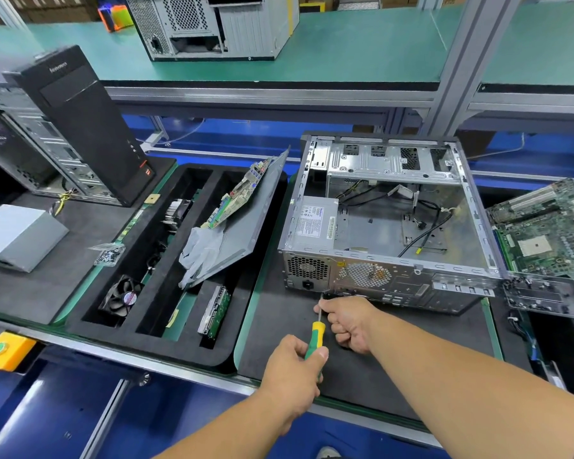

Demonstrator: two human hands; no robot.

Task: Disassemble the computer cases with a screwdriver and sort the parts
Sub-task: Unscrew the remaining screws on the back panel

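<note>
- Left hand (292,369) is gripping the yellow-green handle of the screwdriver (315,339), fingers wrapped round it.
- Right hand (348,323) is pinching the screwdriver shaft near the tip, other fingers curled.
- Tip is sitting at the lower rear edge of the open computer case (388,220), just under the power socket.
- Case is lying on its side on the dark mat (279,352), side panel off, power supply (315,223) sitting inside at the rear left corner, loose cables (424,226) trailing across the floor of the case.
- Black foam tray (166,346) is sitting left of the case: fan (120,298), heatsink (178,210), hard drive (216,311) lying in its slots.
- Grey side panel (246,223) is leaning across the tray, with a circuit board (239,193) and grey gloves (201,250) on it.
- Motherboard (547,230) is lying right of the case.
- Black tower (80,124) is standing far left, a loose grey power supply unit (17,236) in front of it.
</note>
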